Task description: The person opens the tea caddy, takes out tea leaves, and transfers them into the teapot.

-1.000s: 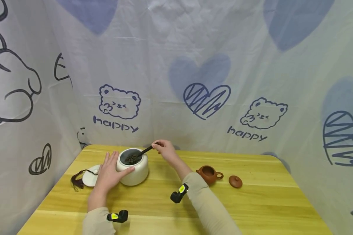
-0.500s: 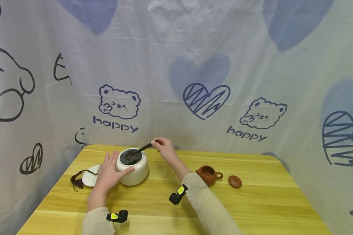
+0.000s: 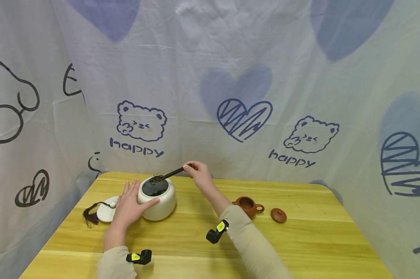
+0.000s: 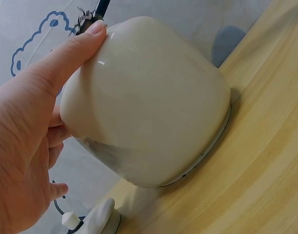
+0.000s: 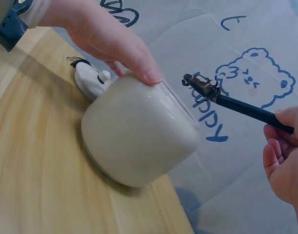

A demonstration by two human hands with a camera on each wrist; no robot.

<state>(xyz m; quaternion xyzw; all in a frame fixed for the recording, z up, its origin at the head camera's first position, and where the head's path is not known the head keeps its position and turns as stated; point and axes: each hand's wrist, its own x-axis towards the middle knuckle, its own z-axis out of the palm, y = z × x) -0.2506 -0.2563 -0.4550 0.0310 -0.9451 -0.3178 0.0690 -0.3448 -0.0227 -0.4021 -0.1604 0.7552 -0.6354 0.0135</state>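
Note:
My left hand (image 3: 128,206) steadies a white ceramic tea jar (image 3: 163,208), thumb across its front near the rim and the other fingers round the far left side. The jar stands lidless, with dark tea leaves (image 3: 156,192) inside its mouth. Between thumb and fingertips, my right hand (image 3: 200,177) pinches the handle end of a slim black tea scoop (image 3: 173,173). Its loaded tip hovers just above the back of the jar's mouth. In the right wrist view, twisted dry leaves (image 5: 203,87) lie heaped on the scoop, apart from the rim.
The jar's white lid (image 3: 106,212), with a dark tassel (image 3: 90,215), lies left of my left hand. A brown clay teapot (image 3: 249,209), uncovered and partly behind my right sleeve, stands right of centre. Its small lid (image 3: 278,215) rests beside it. A printed cloth (image 3: 192,147) hangs behind the wooden table.
My right hand has drawn the scoop up out of the jar, bringing tea leaves above the rim. My left hand and the jar stay in place.

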